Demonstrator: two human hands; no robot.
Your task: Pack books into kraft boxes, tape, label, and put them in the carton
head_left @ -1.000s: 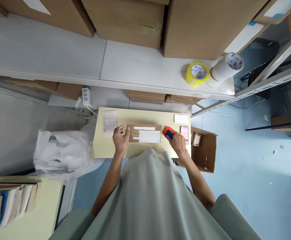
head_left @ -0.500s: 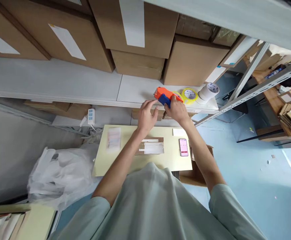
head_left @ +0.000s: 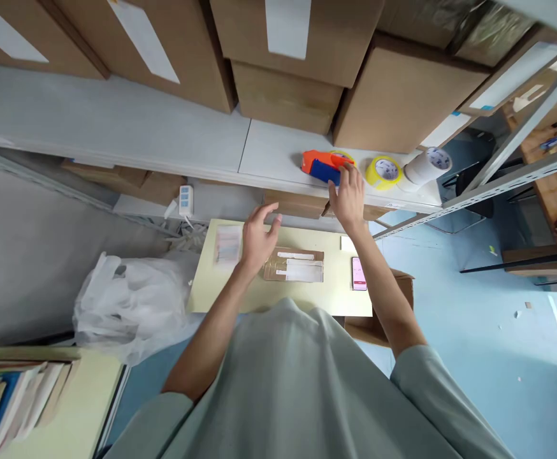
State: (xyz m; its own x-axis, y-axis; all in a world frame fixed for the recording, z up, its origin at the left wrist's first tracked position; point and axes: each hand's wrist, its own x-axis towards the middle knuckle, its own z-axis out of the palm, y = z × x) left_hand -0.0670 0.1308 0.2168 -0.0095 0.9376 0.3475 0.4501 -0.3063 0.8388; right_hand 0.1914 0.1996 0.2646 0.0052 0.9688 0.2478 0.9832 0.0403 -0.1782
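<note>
An orange and blue tape dispenser (head_left: 324, 168) rests on the grey shelf, beside the rolls of tape. My right hand (head_left: 348, 199) is at its right end, with thumb and fingers around the blue part; the palm side is hidden. My left hand (head_left: 258, 237) hovers over the pale yellow table (head_left: 278, 233), thumb and fingers apart, holding nothing. Just right of it, a small taped cardboard box (head_left: 269, 268) with white labels lies on the table.
A yellow tape roll (head_left: 383, 172) and a white roll (head_left: 429, 167) stand near the shelf's right end. Large cartons (head_left: 403, 95) line the back. A phone (head_left: 359, 274) lies on the table's right side. White plastic bags (head_left: 132, 306) bulge at the left, below a power strip (head_left: 186, 201).
The tape dispenser has gone from being held at the shelf edge to lying on the shelf. My left hand has drawn back from it toward the table. The view has shifted.
</note>
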